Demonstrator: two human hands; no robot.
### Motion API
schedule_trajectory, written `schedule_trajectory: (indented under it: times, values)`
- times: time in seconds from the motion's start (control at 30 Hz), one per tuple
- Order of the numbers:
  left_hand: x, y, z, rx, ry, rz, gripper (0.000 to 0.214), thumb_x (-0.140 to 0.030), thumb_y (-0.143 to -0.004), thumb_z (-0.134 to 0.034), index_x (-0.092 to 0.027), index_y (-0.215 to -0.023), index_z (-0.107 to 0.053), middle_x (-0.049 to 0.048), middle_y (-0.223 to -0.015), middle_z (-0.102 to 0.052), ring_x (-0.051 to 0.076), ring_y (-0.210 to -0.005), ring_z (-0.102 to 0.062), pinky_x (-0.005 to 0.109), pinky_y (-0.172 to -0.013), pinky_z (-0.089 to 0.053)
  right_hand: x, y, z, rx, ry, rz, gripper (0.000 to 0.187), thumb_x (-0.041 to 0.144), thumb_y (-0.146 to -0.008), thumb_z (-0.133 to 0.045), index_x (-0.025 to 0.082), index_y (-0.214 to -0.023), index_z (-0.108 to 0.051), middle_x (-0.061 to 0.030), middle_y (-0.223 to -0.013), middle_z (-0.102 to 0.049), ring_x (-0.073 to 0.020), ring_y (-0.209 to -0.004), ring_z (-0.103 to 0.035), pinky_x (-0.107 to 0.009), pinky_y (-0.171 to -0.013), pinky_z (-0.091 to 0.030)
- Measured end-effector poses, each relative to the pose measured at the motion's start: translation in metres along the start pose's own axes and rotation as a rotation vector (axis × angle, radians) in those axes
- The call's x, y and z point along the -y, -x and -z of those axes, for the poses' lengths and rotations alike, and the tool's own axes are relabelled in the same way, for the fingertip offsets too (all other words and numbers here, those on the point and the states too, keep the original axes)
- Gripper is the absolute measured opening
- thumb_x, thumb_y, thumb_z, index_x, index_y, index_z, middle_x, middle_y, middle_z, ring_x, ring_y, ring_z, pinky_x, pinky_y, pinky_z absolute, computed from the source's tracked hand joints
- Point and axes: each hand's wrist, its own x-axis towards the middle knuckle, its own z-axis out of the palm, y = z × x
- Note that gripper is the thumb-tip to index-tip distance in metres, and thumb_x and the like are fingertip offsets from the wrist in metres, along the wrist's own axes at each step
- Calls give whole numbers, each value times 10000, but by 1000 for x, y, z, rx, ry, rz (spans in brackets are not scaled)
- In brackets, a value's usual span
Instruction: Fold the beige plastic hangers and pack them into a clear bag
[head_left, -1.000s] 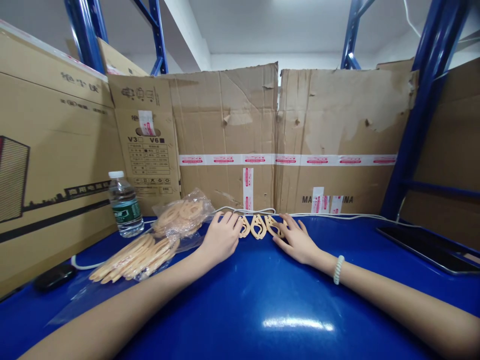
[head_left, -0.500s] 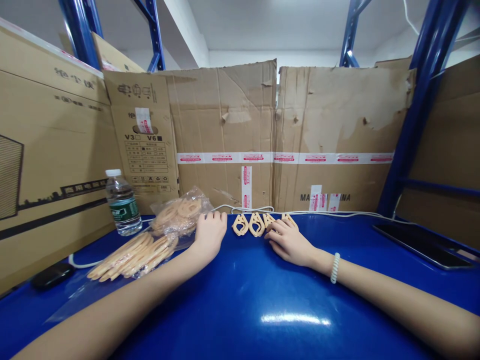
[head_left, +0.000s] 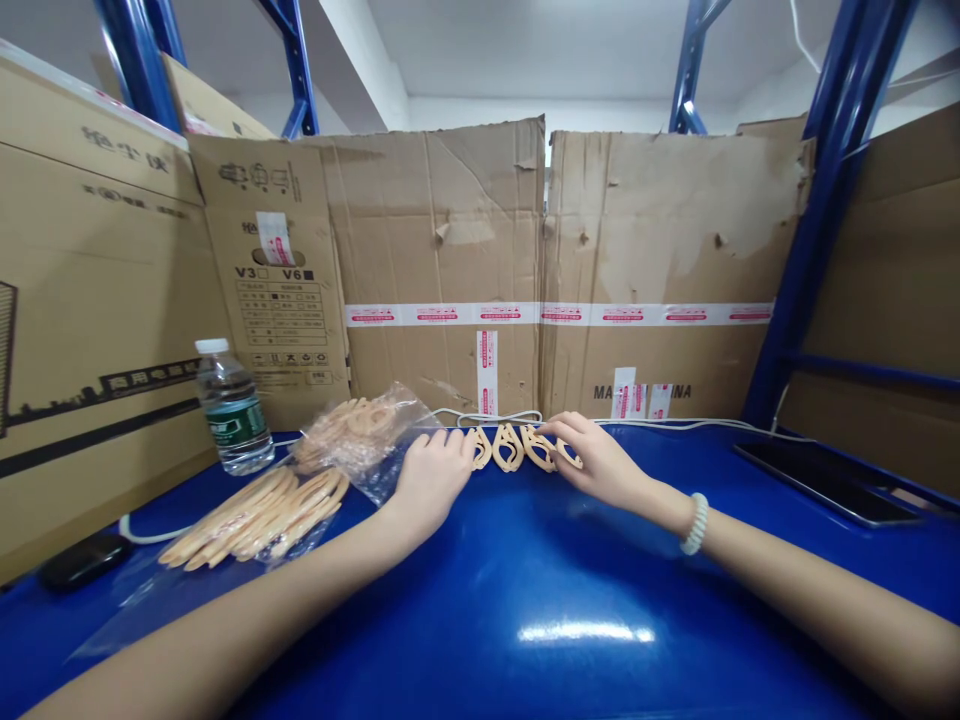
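Several beige folded pieces that look like foldable hangers (head_left: 508,449) stand side by side in a row near the back of the blue table. My left hand (head_left: 435,480) is at the row's left end, fingers stretched forward and partly covering the leftmost piece. At the right end, my right hand (head_left: 604,465) arches over the last piece (head_left: 571,456) with its fingers apart; whether the fingertips touch it I cannot tell. More such pieces lie in a clear plastic bag (head_left: 390,450) on the left, with a flat bundle of them (head_left: 251,515) in front.
A water bottle (head_left: 235,410) stands at the left, behind a black computer mouse (head_left: 84,562). A dark flat device (head_left: 825,484) lies at the right. Cardboard sheets (head_left: 442,250) wall the back of the blue table (head_left: 570,580), and a white cable (head_left: 675,425) runs along their foot.
My left hand has moved right, off the bag's side to the row's left end. My right hand has shifted right and opened up, uncovering more of the row. The view has turned slightly.
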Motion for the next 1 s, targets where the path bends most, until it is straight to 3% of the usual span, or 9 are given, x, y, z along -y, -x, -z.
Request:
schedule_trajectory:
  times: [0.13, 0.23, 0.33, 0.43, 0.53, 0.67, 0.77, 0.9, 1.0]
  values:
    - [-16, 8, 8, -396, 21, -306, 130, -84, -872, -477, -122, -875, -602, 70, -794, -645, 212, -715, -616, 316, -600, -441, 17, -1, 6, 43, -142, -13, 574, 212, -822, -582, 247, -1350, -360, -107, -1241, -505, -245, -1147, -499, -435, -958, -442]
    - [-26, 14, 17, -615, 102, -475, 157, -129, -895, -470, -143, -814, -603, 24, -677, -609, 165, -607, -578, 296, -563, -437, 32, 1, 6, 72, -160, 29, 793, 259, -729, -704, 259, -1405, -290, -107, -1327, -442, -260, -1208, -457, -429, -982, -430]
    - [-29, 20, 26, -745, 191, -621, 148, -117, -875, -488, -157, -822, -620, 20, -676, -636, 139, -582, -569, 286, -571, -462, 41, 5, 6, 10, -96, 96, 563, 210, -814, -619, 253, -1336, -415, -99, -1274, -508, -243, -1153, -495, -405, -933, -453]
    - [-27, 23, 29, -798, 294, -683, 130, -110, -857, -500, -157, -877, -620, 41, -766, -687, 149, -633, -603, 295, -604, -492, 41, 5, 9, -96, -83, 191, 247, 150, -904, -465, 231, -1093, -601, -70, -1016, -636, -191, -947, -578, -341, -804, -489]
    - [-25, 22, 28, -761, 490, -524, 172, -147, -832, -566, -166, -1003, -572, 59, -901, -690, 176, -767, -632, 319, -676, -508, 37, 2, 18, -205, -107, 199, 208, 165, -916, -442, 207, -978, -637, -69, -902, -646, -173, -828, -591, -309, -714, -493]
    - [-25, 21, 32, -638, 791, -207, 473, -318, -738, -683, -173, -1142, -481, 102, -1050, -622, 247, -995, -590, 399, -843, -497, 29, -3, 37, -334, -88, 124, 153, 198, -901, -498, 204, -927, -648, -60, -828, -645, -175, -766, -581, -311, -673, -481]
    - [-26, 22, 36, -536, 850, -122, 615, -362, -694, -703, -187, -1218, -433, 127, -1177, -551, 286, -1114, -524, 452, -941, -451, 22, -2, 49, -405, -56, 106, 133, 165, -874, -527, 215, -884, -650, -47, -798, -651, -186, -762, -567, -333, -684, -468]
    - [-25, 19, 30, -499, 856, -60, 580, -249, -741, -663, -203, -1259, -406, 125, -1268, -504, 271, -1195, -474, 449, -1003, -407, 11, 1, 54, -411, -88, 80, 135, 164, -870, -531, 224, -885, -651, -36, -810, -655, -186, -767, -575, -344, -695, -462]
    - [-20, 13, 19, -507, 928, 23, 509, -212, -759, -651, -205, -1224, -444, 93, -1198, -568, 235, -1126, -536, 409, -966, -444, 3, 3, 53, -388, -117, 60, 127, 177, -872, -535, 228, -879, -651, -31, -805, -661, -187, -767, -576, -348, -694, -457]
